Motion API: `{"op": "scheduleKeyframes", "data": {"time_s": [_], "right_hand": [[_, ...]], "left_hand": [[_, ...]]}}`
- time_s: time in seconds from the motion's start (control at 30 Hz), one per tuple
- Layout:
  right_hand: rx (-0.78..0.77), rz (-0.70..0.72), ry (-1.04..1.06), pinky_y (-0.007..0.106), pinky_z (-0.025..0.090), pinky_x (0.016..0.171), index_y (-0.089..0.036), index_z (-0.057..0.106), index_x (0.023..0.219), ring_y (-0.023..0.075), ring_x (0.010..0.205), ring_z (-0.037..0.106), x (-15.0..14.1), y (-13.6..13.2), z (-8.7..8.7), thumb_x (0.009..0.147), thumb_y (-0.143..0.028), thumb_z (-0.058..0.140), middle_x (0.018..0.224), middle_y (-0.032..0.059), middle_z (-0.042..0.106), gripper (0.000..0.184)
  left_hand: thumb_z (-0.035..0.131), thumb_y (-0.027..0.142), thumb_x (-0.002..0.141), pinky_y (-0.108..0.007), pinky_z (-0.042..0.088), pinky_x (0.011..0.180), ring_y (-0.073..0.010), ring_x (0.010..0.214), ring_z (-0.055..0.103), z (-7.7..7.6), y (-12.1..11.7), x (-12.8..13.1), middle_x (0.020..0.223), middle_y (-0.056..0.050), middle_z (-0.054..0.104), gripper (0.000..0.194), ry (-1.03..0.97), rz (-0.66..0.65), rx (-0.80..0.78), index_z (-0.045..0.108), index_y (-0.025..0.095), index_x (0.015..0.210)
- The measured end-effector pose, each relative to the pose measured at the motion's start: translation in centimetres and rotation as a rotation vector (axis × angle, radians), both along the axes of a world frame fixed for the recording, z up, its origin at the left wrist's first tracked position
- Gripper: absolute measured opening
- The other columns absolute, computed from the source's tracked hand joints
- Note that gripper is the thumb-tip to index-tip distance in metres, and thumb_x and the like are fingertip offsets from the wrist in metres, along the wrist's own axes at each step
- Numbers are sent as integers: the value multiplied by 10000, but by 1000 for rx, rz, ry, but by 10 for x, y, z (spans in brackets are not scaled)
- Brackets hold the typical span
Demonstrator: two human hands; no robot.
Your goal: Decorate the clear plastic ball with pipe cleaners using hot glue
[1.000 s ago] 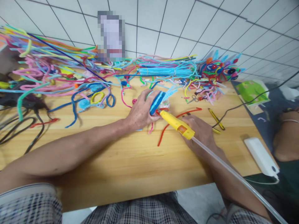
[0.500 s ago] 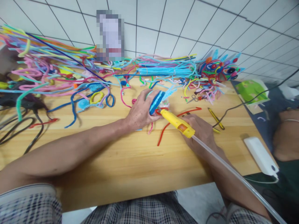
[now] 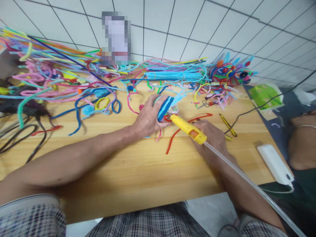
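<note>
My left hand (image 3: 148,115) is wrapped round a blue pipe-cleaner figure (image 3: 166,108), with light blue tips standing up from its top right. My right hand (image 3: 209,135) grips a yellow hot glue gun (image 3: 189,129), and a long clear glue stick (image 3: 234,171) trails from its back end. The gun's nozzle end is at the figure's lower right side; whether it touches cannot be made out. A red pipe cleaner (image 3: 171,141) lies on the table below the gun, and another red length (image 3: 201,117) shows behind it.
Loose pipe cleaners (image 3: 41,75) heap at the back left, beside a light blue bundle (image 3: 175,75). Finished colourful figures (image 3: 223,70) stand at the back right. Small scissors (image 3: 204,104), a yellow cutter (image 3: 228,125), a white device (image 3: 274,163) and black cables (image 3: 37,144) lie around. A person sits at right.
The glue gun's tip has shifted very slightly against the figure. Both hands keep their hold and nearly the same place.
</note>
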State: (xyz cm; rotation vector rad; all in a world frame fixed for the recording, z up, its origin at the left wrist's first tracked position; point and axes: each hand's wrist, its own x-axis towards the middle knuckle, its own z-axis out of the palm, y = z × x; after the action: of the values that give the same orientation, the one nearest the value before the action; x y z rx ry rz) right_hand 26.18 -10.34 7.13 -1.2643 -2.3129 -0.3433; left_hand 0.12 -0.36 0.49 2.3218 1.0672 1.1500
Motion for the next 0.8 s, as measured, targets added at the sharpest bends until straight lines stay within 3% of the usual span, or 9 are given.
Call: {"op": "scheduleKeyframes", "data": {"time_s": [0.47, 0.8], "right_hand": [[50, 25, 33, 351, 534, 660, -235, 643, 1119, 241, 769, 721, -3, 0, 1, 1062, -219, 606, 903, 73, 764, 69], [10, -28, -2, 349, 537, 683, -239, 651, 1108, 243, 797, 723, -1, -1, -3, 1098, -285, 540, 919, 73, 763, 121]], "left_hand": [[953, 556, 815, -638, 500, 1257, -414, 1536, 498, -1, 1, -1, 1591, -203, 497, 1039, -11, -16, 17, 400, 252, 1641], [961, 533, 811, -642, 503, 1251, -420, 1531, 507, -1, 0, 1, 1591, -197, 506, 1045, -8, -3, 20, 389, 261, 1642]]}}
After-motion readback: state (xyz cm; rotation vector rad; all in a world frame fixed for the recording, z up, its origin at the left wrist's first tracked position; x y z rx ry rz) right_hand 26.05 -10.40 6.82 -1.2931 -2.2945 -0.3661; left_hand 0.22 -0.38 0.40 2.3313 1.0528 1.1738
